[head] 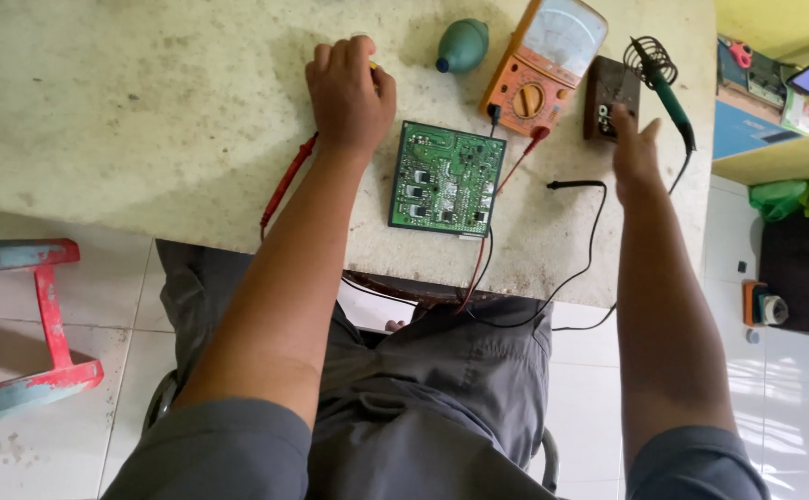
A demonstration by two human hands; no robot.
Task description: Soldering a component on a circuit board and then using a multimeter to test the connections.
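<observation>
Worn pale worktable (145, 111) is carrying the setup. Left hand (349, 93) is curling closed over a small yellow item (373, 65) at 11 o'clock from the green circuit board (447, 178). Right hand (634, 148), fingers loosely open, is touching the dark soldering-iron stand (610, 88) at 2 o'clock, beside the orange analog multimeter (545, 65).

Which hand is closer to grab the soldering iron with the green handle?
The right hand. It reaches toward the dark block beside the soldering iron. The left hand rests far off, on the other side of the green circuit board.
</observation>
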